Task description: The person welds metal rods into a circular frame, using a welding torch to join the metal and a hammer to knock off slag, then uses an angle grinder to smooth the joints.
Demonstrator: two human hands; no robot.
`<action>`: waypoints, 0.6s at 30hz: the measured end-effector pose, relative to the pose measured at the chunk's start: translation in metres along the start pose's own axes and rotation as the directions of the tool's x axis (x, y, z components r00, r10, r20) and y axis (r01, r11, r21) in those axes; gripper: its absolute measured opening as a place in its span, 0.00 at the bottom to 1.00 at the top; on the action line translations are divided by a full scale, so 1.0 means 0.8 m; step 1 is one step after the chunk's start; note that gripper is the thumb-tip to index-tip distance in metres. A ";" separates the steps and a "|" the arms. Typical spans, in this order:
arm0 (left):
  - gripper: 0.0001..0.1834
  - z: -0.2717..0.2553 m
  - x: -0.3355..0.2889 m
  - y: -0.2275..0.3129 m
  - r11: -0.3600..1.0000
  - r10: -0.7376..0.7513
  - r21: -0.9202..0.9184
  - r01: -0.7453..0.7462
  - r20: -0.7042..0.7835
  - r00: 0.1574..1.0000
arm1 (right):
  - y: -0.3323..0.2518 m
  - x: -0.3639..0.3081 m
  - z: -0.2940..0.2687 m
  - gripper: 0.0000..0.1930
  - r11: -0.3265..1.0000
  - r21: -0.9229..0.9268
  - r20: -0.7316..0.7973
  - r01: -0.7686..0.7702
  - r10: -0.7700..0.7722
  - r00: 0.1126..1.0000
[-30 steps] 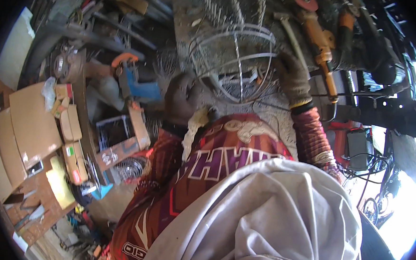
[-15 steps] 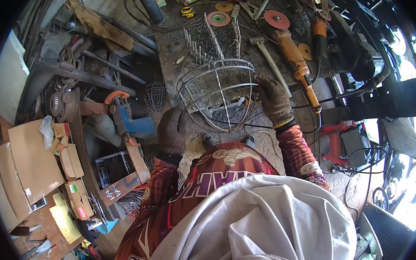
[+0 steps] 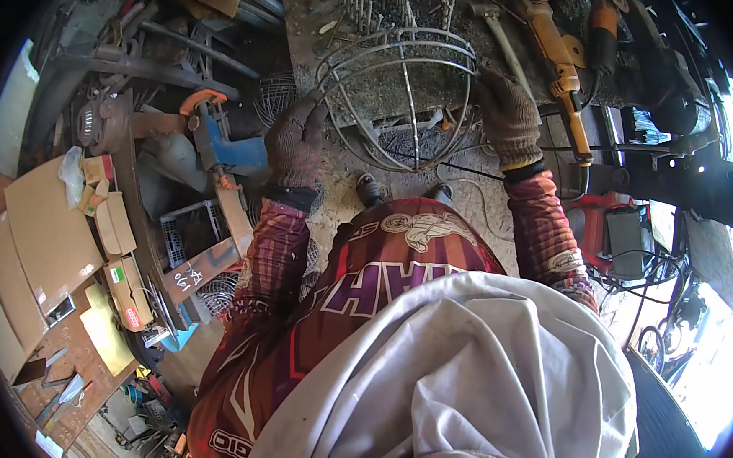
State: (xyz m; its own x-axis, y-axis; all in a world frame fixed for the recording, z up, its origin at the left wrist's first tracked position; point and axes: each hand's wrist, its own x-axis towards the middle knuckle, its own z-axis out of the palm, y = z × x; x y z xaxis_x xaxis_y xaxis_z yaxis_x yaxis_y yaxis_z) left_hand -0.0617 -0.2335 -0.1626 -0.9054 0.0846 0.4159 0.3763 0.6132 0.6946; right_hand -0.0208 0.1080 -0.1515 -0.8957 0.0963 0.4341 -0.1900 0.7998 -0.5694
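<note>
A rounded cage of bent metal rods (image 3: 411,118) is held at the near edge of the dark metal workbench (image 3: 311,37). Its hoops are joined by a straight rod down the middle. My gloved left hand (image 3: 294,145) is at the left rim, fingers closed around the rod there. On the opposite side, my gloved right hand (image 3: 510,124) grips the right rim, its fingertips partly hidden behind the wire. Just beyond the cage, several short metal pins (image 3: 359,10) stand upright on the bench.
A hammer (image 3: 508,49) and a yellow angle grinder (image 3: 563,77) lie to the right, with another grinder (image 3: 603,38) beyond. A blue clamp (image 3: 241,156) and cardboard boxes (image 3: 51,235) are at left. Another wire cage (image 3: 274,97) sits beside the bench. Cables trail at right.
The view has tipped down, so the bench sits higher in the picture. My left hand has moved up to the cage's left rim; my right hand keeps hold of the other side.
</note>
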 end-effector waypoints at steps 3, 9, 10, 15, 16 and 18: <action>0.13 0.004 -0.001 0.009 0.999 -0.036 -0.042 0.035 -0.018 0.999 | 0.003 0.001 -0.001 0.15 0.998 0.044 0.012 -0.054 0.054 0.998; 0.14 0.007 0.001 -0.014 0.993 -0.063 -0.098 0.063 0.008 0.998 | -0.010 0.008 -0.004 0.18 0.951 0.134 0.114 -0.277 0.263 0.958; 0.14 0.008 0.005 -0.011 0.990 -0.074 -0.117 0.078 0.039 0.997 | -0.005 0.008 -0.003 0.18 0.969 0.098 0.090 -0.227 0.218 0.972; 0.14 -0.012 0.010 0.012 0.897 -0.287 -0.269 0.352 0.253 0.924 | 0.002 0.002 -0.006 0.19 0.971 0.100 0.121 -0.215 0.203 0.972; 0.14 -0.017 0.010 0.005 0.895 -0.299 -0.258 0.365 0.261 0.918 | 0.002 0.003 -0.004 0.19 0.981 0.058 0.106 -0.186 0.179 0.978; 0.15 -0.019 0.008 -0.003 0.907 -0.279 -0.247 0.343 0.260 0.924 | 0.006 0.002 -0.001 0.19 0.988 0.043 0.110 -0.151 0.145 0.983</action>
State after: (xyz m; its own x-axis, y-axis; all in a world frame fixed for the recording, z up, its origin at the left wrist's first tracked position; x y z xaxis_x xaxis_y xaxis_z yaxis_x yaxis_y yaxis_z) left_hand -0.0652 -0.2465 -0.1527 -0.9930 0.1117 0.0383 0.0794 0.3912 0.9169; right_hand -0.0227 0.1124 -0.1530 -0.9525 0.1459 0.2673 -0.0697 0.7499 -0.6578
